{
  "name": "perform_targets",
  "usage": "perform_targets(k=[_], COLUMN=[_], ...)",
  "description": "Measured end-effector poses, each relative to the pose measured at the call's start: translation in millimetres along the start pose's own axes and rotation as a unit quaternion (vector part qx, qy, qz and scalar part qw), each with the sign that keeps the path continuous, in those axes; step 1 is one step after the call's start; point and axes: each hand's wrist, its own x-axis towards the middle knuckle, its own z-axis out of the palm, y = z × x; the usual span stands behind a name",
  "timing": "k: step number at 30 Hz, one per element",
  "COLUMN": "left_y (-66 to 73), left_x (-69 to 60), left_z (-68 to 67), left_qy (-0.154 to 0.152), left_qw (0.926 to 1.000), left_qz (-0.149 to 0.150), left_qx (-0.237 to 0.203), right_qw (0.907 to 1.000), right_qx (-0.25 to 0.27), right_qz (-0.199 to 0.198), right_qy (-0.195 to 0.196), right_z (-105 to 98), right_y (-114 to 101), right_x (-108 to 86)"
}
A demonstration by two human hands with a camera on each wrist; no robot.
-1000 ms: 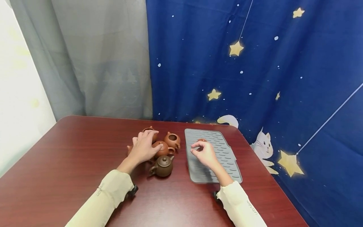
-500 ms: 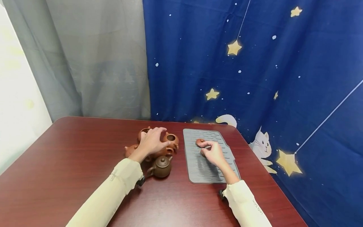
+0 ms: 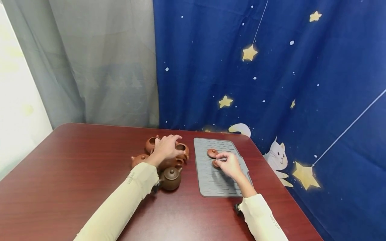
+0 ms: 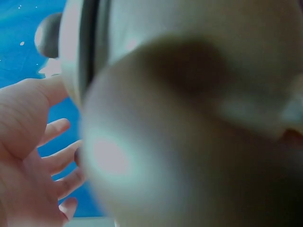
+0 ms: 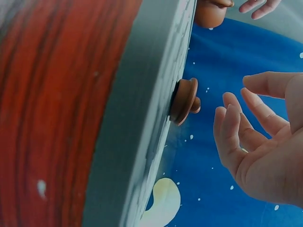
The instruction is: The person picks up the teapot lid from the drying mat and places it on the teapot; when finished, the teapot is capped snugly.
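Observation:
Two reddish clay lids lie on the grey drying mat: a farther lid and a nearer lid partly behind my right hand. In the right wrist view, a lid rests knob outward on the mat, apart from the right hand's loosely bent fingers, which hold nothing. My left hand hovers over several clay teapots, fingers spread. Beneath it is a reddish teapot, mostly hidden. Lidless ones are a back teapot and a right teapot. The dark brown teapot wears its lid.
A reddish lidded teapot stands at the left of the group. The dark red table reaches back to a grey curtain and a blue starry curtain. A blurred teapot fills most of the left wrist view.
My left hand has moved right over the teapots. The right hand has shifted slightly right and nearer; two lids now show on the mat, where one showed a second ago.

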Motion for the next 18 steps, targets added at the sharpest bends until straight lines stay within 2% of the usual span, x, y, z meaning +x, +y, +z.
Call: perform_targets(k=[11, 18], left_y=[-8.1, -15.6], left_x=[5.7, 5.7], left_z=[3.1, 11.0], left_qy=[-0.029, -0.053], left_qw=[0.9994, 0.9979], left_qz=[-0.012, -0.028], left_qx=[0.012, 0.024], right_qw=[0.9998, 0.9995], right_qx=[-0.006, -0.032], right_qz=[0.016, -0.003], right_qy=[-0.006, -0.007], right_z=[-3.2, -5.3], right_y=[11.2, 15.0], right_x=[6.7, 8.2])
